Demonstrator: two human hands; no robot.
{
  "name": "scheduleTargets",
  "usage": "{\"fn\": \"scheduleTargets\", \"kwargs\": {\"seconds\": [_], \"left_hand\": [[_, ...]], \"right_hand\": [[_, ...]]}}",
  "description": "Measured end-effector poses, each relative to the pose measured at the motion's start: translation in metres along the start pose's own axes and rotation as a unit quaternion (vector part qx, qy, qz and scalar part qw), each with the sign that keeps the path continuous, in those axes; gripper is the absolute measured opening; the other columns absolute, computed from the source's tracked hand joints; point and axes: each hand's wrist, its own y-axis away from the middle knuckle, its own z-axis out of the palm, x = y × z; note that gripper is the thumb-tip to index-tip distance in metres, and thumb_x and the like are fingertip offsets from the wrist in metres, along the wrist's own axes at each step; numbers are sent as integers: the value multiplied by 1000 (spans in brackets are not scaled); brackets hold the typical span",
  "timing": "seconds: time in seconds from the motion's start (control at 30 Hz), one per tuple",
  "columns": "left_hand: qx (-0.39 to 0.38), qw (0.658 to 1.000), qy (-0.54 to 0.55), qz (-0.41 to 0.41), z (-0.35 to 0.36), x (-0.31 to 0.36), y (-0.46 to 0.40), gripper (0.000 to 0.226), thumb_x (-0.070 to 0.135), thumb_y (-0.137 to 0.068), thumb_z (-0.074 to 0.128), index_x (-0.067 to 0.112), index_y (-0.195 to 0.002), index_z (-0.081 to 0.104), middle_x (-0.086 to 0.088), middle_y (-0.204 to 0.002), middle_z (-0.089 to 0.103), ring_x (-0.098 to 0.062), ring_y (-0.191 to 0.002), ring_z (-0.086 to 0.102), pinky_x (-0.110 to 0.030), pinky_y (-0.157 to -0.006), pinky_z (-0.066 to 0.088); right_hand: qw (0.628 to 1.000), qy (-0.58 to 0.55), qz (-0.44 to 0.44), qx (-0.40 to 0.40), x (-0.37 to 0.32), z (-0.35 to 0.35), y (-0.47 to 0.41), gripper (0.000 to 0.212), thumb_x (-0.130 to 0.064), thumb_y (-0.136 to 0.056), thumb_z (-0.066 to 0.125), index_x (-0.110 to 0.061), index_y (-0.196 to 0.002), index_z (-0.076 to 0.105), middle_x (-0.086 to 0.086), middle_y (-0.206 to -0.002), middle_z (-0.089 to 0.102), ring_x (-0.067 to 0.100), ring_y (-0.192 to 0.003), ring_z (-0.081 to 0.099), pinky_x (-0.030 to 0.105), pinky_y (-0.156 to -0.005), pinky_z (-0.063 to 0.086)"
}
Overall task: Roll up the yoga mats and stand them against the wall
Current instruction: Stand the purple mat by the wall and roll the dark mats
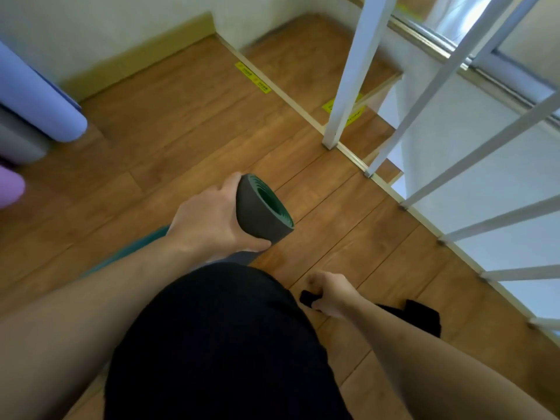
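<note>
The left hand (209, 218) wraps round the rolled green mat (263, 209) in the middle, the right hand (331, 295) at 5 o'clock pinches a black strap (307, 298) — the roll could spring open if that one-hand grip slips.

Bare brown wooden floor (188, 116) lies open ahead, up to the cream wall with its yellowish skirting board (136, 56). The left side is blocked by the upright rolled lavender mat (42, 98), the grey roll (18, 140) and the pink roll (9, 186). White metal railing bars (351, 71) fence the right, with a step down beyond them.
</note>
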Motion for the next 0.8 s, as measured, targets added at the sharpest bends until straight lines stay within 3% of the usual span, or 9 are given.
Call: {"fn": "scheduleTargets", "kwargs": {"seconds": [0.07, 0.2, 0.3, 0.37, 0.43, 0.53, 0.6, 0.7, 0.8], "left_hand": [[13, 1000, 5, -8, -12, -4, 11, 130, 93, -45, 74, 39, -153, 26, 14, -123, 61, -17, -103, 65, -45, -80, 62], [50, 998, 27, -10, -33, -13, 35, 125, 89, -45, 79, 42, -149, 29, 13, -124, 59, -18, -109, 63, -47, -86, 60], [72, 996, 43, -2, -40, -21, 46, 121, 86, -44, 80, 44, -146, 33, 16, -126, 59, -17, -112, 61, -47, -89, 58], [70, 997, 45, 1, -39, -25, 48, 120, 87, -43, 80, 44, -145, 33, 18, -126, 58, -15, -112, 61, -47, -90, 58], [59, 997, 43, 0, -36, -29, 46, 120, 88, -41, 80, 46, -142, 32, 18, -124, 58, -14, -111, 61, -48, -89, 59], [49, 998, 38, -2, -31, -34, 38, 120, 88, -40, 79, 45, -142, 32, 16, -124, 59, -15, -110, 62, -49, -89, 59], [47, 998, 35, -5, -29, -35, 34, 119, 88, -41, 79, 44, -142, 33, 16, -124, 59, -16, -111, 62, -49, -89, 59], [45, 998, 42, -3, -30, -35, 32, 117, 88, -41, 79, 44, -141, 34, 16, -122, 60, -15, -109, 63, -48, -87, 59], [48, 997, 59, -6, -39, -38, 38, 120, 87, -40, 81, 45, -143, 34, 17, -123, 60, -15, -110, 63, -47, -88, 59]], "right_hand": [[998, 48, 9, -28, -3, -7, 8, 51, -36, -96, 77, -16, -138, 59, 6, -129, 64, 26, -111, 67, 37, -89, 62], [994, 104, 39, -10, -2, 14, 11, 26, -20, -95, 71, -14, -121, 70, 6, -117, 71, 25, -101, 70, 40, -83, 65], [991, 121, 48, 36, -6, 33, 13, 41, -15, -92, 74, -15, -127, 51, 7, -124, 52, 29, -111, 57, 42, -88, 60], [988, 129, 58, 65, -6, 47, 13, 48, -17, -93, 74, -20, -127, 41, 9, -126, 39, 30, -111, 50, 41, -84, 57], [987, 130, 49, 83, -7, 59, 9, 36, -19, -95, 72, -22, -117, 45, 7, -123, 37, 26, -102, 50, 39, -75, 56], [988, 126, 28, 89, -7, 65, 4, 12, -16, -98, 62, -24, -98, 52, 0, -104, 50, 20, -83, 54, 40, -74, 59], [992, 92, 30, 80, -11, 59, -1, 12, -12, -97, 57, -23, -95, 54, -2, -93, 61, 19, -77, 60, 41, -69, 61], [993, -37, 55, 92, -29, 31, -8, 12, -8, -96, 64, -20, -96, 68, -2, -92, 69, 16, -79, 68, 38, -68, 65], [982, -138, 13, 128, -55, -18, -13, 10, -21, -97, 76, -17, -106, 77, -7, -104, 69, 11, -93, 66, 21, -64, 53]]}}
